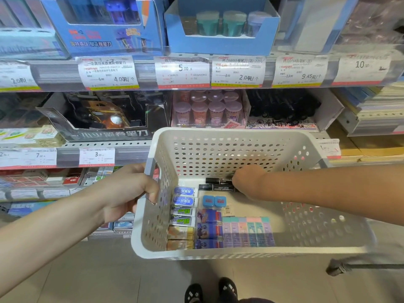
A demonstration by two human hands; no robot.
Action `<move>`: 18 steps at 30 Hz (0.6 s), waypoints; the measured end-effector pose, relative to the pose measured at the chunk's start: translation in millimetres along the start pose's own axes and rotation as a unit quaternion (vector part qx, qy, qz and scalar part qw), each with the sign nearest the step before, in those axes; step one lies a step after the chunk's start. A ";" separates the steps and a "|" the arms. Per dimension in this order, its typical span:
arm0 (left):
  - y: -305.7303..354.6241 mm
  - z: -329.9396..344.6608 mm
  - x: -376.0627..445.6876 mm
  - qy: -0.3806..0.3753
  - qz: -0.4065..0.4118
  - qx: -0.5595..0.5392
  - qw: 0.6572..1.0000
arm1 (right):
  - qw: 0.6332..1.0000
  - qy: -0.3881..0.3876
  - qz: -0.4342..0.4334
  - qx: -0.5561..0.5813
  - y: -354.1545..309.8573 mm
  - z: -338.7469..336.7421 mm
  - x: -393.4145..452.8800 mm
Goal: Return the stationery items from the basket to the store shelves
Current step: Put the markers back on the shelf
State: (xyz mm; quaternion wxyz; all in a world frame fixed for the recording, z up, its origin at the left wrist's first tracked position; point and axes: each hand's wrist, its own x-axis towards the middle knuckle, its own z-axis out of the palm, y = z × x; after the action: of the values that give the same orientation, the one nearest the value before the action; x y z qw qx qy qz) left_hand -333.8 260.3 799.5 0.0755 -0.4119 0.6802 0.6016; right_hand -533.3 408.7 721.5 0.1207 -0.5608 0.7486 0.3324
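left hand (133, 191) curled round the grey handle of the white perforated plastic basket (323, 228), keeping it level at the store shelves (105, 155) | erasers and small boxes packed in rows on its floor | right hand (247, 180) down on the slim black stick items (215, 184), fingers hidden: grip cannot be told, likely picking one up

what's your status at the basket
Left hand grips white perforated plastic basket handle. Right hand reaching onto slim black boxes. Nothing in the way.
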 end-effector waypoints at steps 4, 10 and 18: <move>-0.2 0.3 -0.4 -0.004 0.002 0.003 1.000 | 1.000 -0.011 0.002 -0.028 -3.4 2.7 2.1; -2.0 -1.8 -0.7 0.002 0.005 0.003 1.000 | 0.998 -0.021 0.017 -0.048 -2.0 10.9 5.4; -4.0 -1.3 -2.3 0.015 0.007 -0.003 1.000 | 0.996 -0.026 0.030 -0.084 4.1 8.1 5.3</move>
State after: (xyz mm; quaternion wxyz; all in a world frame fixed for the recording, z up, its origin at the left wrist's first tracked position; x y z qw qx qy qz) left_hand -329.2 260.5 798.2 0.0598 -0.4169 0.6818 0.5981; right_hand -540.4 410.4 713.9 0.0826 -0.5376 0.7308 0.4125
